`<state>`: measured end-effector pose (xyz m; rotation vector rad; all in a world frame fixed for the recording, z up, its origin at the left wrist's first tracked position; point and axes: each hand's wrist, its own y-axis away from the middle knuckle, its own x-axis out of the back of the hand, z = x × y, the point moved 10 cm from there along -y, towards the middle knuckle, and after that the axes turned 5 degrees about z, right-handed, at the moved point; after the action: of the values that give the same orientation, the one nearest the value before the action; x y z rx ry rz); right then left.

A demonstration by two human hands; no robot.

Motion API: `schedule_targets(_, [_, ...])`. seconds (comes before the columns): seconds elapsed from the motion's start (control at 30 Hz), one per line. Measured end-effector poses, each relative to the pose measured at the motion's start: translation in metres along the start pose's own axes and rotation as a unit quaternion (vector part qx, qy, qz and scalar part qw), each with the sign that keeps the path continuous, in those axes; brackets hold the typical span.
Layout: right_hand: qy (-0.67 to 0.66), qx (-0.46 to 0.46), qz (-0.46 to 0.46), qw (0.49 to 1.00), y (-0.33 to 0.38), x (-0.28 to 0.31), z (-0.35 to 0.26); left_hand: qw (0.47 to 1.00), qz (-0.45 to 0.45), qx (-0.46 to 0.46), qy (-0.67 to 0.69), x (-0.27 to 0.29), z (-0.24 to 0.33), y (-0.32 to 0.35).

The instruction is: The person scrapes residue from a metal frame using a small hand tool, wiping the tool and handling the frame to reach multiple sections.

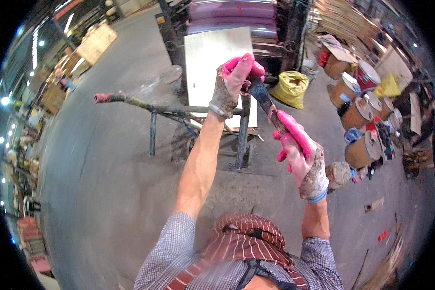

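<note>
Both my hands wear soiled gloves stained bright pink. My right hand (302, 154) is closed round the handle of a scraper (261, 94), its dark flat blade pointing up and to the left. My left hand (234, 82) is closed at the far end of the blade, fingers curled over its tip; whether anything else is inside them is hidden. Beneath the hands stands a metal pipe stand (179, 109), its long bar reaching left to a reddish end. Behind it leans a large pale board (208, 63), in front of a machine with purple-coated rollers (232, 17).
A yellow sack (291, 88) sits on the floor right of the machine. Several brown drums (362, 151) line the right side, with cloths among them. A grey bucket-like container (173, 79) stands left of the board. Stacked sheets (343, 17) lie at the back right.
</note>
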<state>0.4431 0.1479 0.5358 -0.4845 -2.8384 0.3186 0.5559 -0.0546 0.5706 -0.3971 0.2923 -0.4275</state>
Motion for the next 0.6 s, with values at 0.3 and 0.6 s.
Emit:
schedule_targets(0.3, [0.379,0.055,0.142,0.913,0.038,-0.034,-0.071,0.99,-0.096,0.103,0.009,-0.017,-0.017,-0.011])
schedule_targets(0.6, [0.69,0.092,0.155,0.701,0.038,-0.068,-0.157,0.976,-0.132,0.109,0.132,-0.054,-0.019,-0.012])
